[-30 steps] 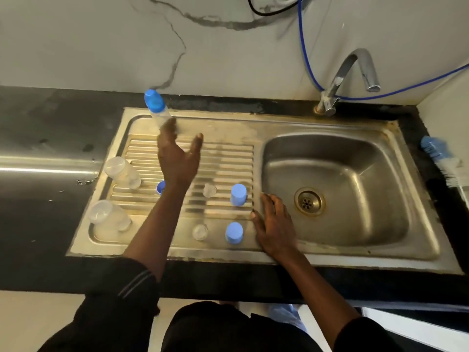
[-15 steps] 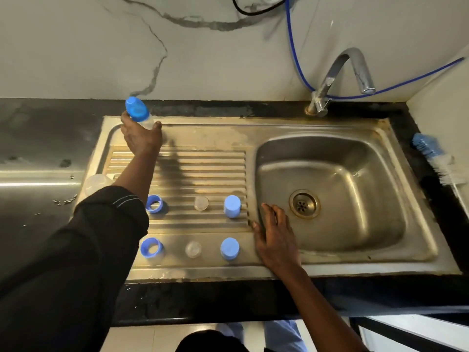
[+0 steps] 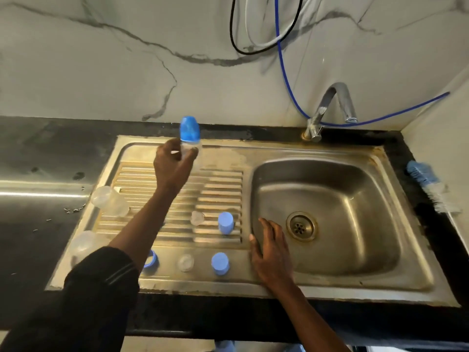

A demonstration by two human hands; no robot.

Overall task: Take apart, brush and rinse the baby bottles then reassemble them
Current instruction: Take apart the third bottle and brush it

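Note:
My left hand point(image 3: 172, 166) grips a clear baby bottle with a blue cap point(image 3: 189, 130), upright above the far end of the drainboard point(image 3: 218, 184). My right hand point(image 3: 272, 252) rests flat on the sink edge between drainboard and basin, fingers straight. Two empty clear bottle bodies point(image 3: 109, 200) point(image 3: 82, 246) lie at the drainboard's left. Two blue caps point(image 3: 225, 223) point(image 3: 220, 263), two clear teats point(image 3: 197, 217) point(image 3: 185, 262) and a blue collar ring point(image 3: 151, 259) stand on the near part of the drainboard.
The steel basin point(image 3: 355, 212) with its drain point(image 3: 301, 226) is at the right, under the tap point(image 3: 330, 107). A blue-handled bottle brush point(image 3: 429, 185) lies on the black counter at the far right. Cables and a blue hose hang on the marble wall.
My left hand closed round the capped bottle at the back of the drainboard and has lifted it up and rightward. My right hand has stayed on the sink edge.

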